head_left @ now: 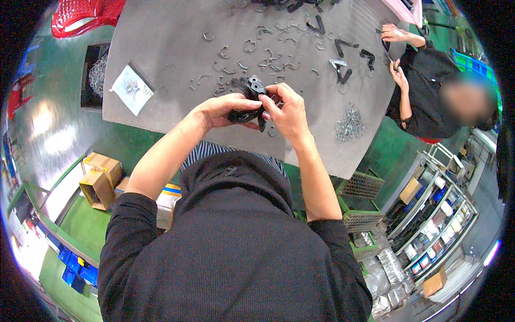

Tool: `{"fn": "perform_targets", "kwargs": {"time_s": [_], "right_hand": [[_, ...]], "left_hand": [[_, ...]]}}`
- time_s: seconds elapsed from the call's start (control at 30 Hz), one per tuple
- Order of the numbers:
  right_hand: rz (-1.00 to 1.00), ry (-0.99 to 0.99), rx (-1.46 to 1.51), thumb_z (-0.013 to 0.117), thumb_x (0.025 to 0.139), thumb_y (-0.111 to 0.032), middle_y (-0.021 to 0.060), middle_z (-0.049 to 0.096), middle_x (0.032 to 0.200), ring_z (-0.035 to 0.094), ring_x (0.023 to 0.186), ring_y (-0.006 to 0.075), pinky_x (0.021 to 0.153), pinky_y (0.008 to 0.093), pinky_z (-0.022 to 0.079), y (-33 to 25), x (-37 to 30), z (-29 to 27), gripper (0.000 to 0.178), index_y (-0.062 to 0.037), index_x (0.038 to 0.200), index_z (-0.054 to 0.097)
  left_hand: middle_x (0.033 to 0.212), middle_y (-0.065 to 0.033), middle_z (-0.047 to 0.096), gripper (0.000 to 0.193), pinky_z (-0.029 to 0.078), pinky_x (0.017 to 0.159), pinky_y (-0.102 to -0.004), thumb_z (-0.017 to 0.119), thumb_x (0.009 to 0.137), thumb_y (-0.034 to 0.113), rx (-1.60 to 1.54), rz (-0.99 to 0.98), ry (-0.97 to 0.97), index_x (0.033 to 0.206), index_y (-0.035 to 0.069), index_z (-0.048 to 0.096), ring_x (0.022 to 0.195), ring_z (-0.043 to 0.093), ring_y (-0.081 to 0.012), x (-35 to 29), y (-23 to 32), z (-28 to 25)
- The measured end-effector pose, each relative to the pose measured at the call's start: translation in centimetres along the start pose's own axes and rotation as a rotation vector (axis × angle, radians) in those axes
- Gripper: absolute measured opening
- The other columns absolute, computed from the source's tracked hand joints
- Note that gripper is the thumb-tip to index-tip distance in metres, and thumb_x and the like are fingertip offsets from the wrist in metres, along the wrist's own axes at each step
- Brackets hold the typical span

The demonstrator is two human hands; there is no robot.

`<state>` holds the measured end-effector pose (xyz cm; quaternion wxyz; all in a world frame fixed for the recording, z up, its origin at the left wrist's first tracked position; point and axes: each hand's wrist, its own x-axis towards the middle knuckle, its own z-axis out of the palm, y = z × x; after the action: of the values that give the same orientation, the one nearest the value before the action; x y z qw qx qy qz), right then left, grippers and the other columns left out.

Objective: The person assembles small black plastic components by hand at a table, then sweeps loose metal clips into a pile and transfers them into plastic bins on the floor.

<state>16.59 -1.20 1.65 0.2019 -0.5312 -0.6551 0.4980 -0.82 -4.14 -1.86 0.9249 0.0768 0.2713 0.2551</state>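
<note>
My two bare hands meet over a grey, flat-topped worktable [161,43], clamped together on a black, metal-looking assembly with two round holes [255,86], which sits directly between them; the left hand [228,109] cradles it from the left with the thumb on top, while the thumb and fingers of the right hand [288,110] pinch its right edge. The left hand covers more of it, and its upper end, holes showing, points away from me; its long axis seems to run outward from my body, though my fingers hide too much to be certain. Beyond both hands lie scattered C-shaped clips of bent grey wire [250,46], with black, V-shaped hinged pieces [346,44] farther out past the right hand. A loose pile of small silver metal fasteners [350,123] rests to the right hand's right; a pale, see-through plastic bag [132,91] lies well to the left hand's left. Off to my right, a co-worker in black [429,91] has both hands at the table's edge, while behind my left arm a brown cardboard box [100,182] stands in the green-floored workshop
</note>
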Motion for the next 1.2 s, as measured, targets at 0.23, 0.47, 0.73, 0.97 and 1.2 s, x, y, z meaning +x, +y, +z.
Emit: {"fn": "perform_targets", "kwargs": {"time_s": [0.23, 0.47, 0.73, 0.97, 1.2], "right_hand": [[-0.025, 0.004, -0.020, 0.064, 0.072, -0.011, 0.0116, 0.058, 0.079, 0.060, 0.071, 0.0238, 0.064, 0.0317, 0.048, 0.4, 0.3, 0.7, 0.022, 0.0009, 0.089, 0.058], [0.028, -0.007, -0.119, 0.062, 0.070, -0.012, 0.0135, 0.058, 0.084, 0.060, 0.073, 0.0253, 0.066, 0.0327, 0.048, 0.5, 0.2, 1.3, 0.025, 0.0008, 0.091, 0.057], [0.080, 0.013, -0.075, 0.063, 0.070, -0.013, 0.0146, 0.060, 0.080, 0.060, 0.067, 0.0239, 0.061, 0.0327, 0.048, 0.2, -0.2, 0.9, 0.025, 0.0000, 0.090, 0.057], [0.089, 0.000, -0.145, 0.063, 0.070, -0.013, 0.0144, 0.061, 0.079, 0.060, 0.067, 0.0232, 0.063, 0.0323, 0.047, 0.6, -0.2, 1.1, 0.025, -0.0007, 0.090, 0.057], [0.075, -0.021, -0.069, 0.065, 0.070, -0.011, 0.0123, 0.060, 0.079, 0.059, 0.068, 0.0212, 0.062, 0.0308, 0.047, -0.3, -0.6, 1.0, 0.023, -0.0007, 0.090, 0.057]], "left_hand": [[0.101, -0.0025, 0.054, 0.045, 0.049, 0.081, -0.0324, 0.067, 0.076, 0.020, 0.214, -0.001, 0.020, 0.115, 0.004, 0.048, 0.092, 0.054, -0.0113, 0.0, 0.0, 0.2], [0.091, -0.0002, 0.052, 0.041, 0.045, 0.072, -0.0245, 0.068, 0.072, 0.016, 0.458, 0.011, 0.029, 0.106, 0.004, 0.049, 0.082, 0.050, -0.0079, 0.3, -0.5, -0.2], [0.105, -0.0047, 0.052, 0.046, 0.049, 0.083, -0.0288, 0.064, 0.076, 0.013, 0.199, -0.014, 0.023, 0.117, 0.002, 0.045, 0.094, 0.053, -0.0115, -0.2, -0.1, 0.3], [0.105, -0.0050, 0.052, 0.047, 0.050, 0.083, -0.0283, 0.066, 0.076, 0.014, 0.314, -0.053, 0.049, 0.117, 0.002, 0.045, 0.093, 0.053, -0.0110, -0.1, -0.4, 0.7], [0.101, -0.0042, 0.054, 0.036, 0.051, 0.082, -0.0303, 0.067, 0.075, 0.013, 0.152, -0.049, 0.054, 0.107, 0.002, 0.053, 0.092, 0.054, -0.0119, -0.2, -0.7, 0.1]]}}
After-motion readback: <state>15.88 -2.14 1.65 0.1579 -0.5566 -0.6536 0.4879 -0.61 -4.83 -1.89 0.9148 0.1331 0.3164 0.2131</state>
